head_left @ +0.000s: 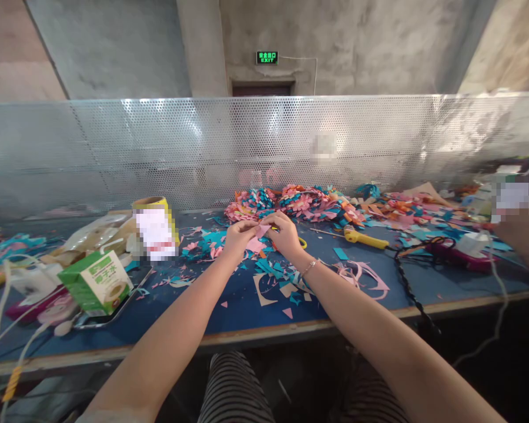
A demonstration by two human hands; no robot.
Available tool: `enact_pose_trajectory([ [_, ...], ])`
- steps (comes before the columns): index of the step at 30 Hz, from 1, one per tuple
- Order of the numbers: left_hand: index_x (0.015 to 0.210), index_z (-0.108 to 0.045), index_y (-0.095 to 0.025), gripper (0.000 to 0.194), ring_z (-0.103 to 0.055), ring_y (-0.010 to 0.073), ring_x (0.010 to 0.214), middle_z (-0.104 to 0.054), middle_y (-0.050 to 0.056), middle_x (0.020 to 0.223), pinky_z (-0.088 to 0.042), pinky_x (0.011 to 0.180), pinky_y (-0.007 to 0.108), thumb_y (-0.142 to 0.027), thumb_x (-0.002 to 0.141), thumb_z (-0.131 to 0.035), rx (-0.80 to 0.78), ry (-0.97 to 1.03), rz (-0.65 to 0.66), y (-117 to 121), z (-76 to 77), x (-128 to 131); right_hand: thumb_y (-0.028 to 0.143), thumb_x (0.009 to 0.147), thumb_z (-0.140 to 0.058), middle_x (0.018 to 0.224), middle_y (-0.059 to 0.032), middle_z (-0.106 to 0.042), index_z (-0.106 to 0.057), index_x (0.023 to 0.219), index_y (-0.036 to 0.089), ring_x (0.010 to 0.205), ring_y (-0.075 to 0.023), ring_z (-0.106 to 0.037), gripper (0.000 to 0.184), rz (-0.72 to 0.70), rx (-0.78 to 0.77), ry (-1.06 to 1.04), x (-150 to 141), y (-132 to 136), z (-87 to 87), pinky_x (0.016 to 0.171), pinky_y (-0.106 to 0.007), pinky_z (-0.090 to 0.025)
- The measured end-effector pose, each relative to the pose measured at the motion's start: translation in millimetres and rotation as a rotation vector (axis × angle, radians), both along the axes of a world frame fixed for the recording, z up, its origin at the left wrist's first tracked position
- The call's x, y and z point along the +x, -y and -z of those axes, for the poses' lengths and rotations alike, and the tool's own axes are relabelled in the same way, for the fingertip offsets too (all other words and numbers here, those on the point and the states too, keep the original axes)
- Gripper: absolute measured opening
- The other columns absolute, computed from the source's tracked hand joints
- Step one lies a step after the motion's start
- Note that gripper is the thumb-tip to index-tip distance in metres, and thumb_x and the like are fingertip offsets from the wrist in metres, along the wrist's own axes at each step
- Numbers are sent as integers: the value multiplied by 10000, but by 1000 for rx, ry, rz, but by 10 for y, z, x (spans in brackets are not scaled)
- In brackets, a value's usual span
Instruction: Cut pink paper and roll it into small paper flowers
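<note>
Between my two hands is a small pink piece (263, 231), thin like felt or foam sheet; I cannot tell which. My left hand (241, 235) pinches its left side, while the fingers of my right hand (284, 231) are closed on its right side. Yellow scissor handles (302, 242) show partly behind my right hand. Just beyond lie fluffy clusters of pink, blue and orange strips (251, 204). Blue and pink scraps (268, 270) are scattered under and around my wrists.
At the left stand a green and white carton (97, 283) and a yellow container (156, 229). A yellow glue gun (365, 238) with a black cord lies right of my hands. Purple power strips (461, 257) and cables sit on both sides. Another person's arm (522, 238) reaches in at right.
</note>
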State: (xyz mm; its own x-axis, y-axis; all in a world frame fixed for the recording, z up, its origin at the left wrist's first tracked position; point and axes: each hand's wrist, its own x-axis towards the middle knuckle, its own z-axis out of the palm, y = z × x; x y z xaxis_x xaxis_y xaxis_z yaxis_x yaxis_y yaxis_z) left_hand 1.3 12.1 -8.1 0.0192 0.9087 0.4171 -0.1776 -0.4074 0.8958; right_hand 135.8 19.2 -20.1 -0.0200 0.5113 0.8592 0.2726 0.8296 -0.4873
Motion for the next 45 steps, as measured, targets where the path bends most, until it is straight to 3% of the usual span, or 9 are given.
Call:
enact_pose_trajectory([
  [4, 700, -651, -156, 182, -556, 108, 604, -622, 6, 631, -432, 624, 237, -204, 532, -702, 18, 47, 30, 5, 3, 13, 93, 672, -514, 853, -41, -559, -630, 721, 196, 882, -161, -538, 163, -13, 15, -30, -13, 4, 5, 777, -301, -457],
  [9, 694, -655, -148, 177, -542, 97, 576, -609, 2, 603, -431, 622, 237, -191, 529, -702, 6, 92, 49, 10, -4, 9, 148, 681, -553, 936, -54, -533, -646, 759, 200, 895, -167, -538, 133, -30, -72, -57, -27, 12, 7, 744, -301, -483],
  [16, 671, -657, -151, 151, -532, 96, 571, -596, 0, 583, -422, 619, 237, -219, 543, -697, 15, 80, 43, 18, -12, -12, 173, 685, -563, 880, -44, -536, -645, 756, 198, 871, -157, -536, 111, -79, -119, -81, -20, -8, 8, 747, -289, -477],
  [26, 642, -645, -148, 171, -523, 89, 544, -589, -10, 564, -422, 577, 230, -228, 506, -710, -22, 117, 70, 57, -41, 3, 157, 659, -564, 877, -38, -501, -649, 712, 198, 824, -146, -511, 107, -23, -129, -65, -10, 1, -36, 682, -276, -460],
  [35, 654, -648, -145, 163, -541, 103, 565, -615, 4, 605, -433, 588, 244, -248, 539, -700, 44, -12, -7, -49, 35, -20, 125, 616, -533, 796, -28, -484, -571, 645, 175, 773, -141, -493, 69, 4, -148, -86, -13, -39, -36, 671, -274, -439],
  [39, 665, -631, -141, 146, -557, 117, 588, -612, 11, 610, -447, 619, 261, -260, 587, -661, 88, -72, -29, -86, 55, -45, 169, 598, -558, 814, -15, -517, -529, 756, 181, 678, -113, -505, 160, -109, -277, -203, -22, -78, -18, 622, -260, -442],
  [45, 704, -584, -147, 158, -557, 121, 590, -602, 13, 632, -444, 593, 257, -276, 626, -629, 141, -142, -64, -93, 29, -76, 331, 645, -587, 850, -19, -579, -532, 922, 196, 755, -121, -546, 312, -373, -489, -314, -42, -54, -25, 670, -260, -461],
])
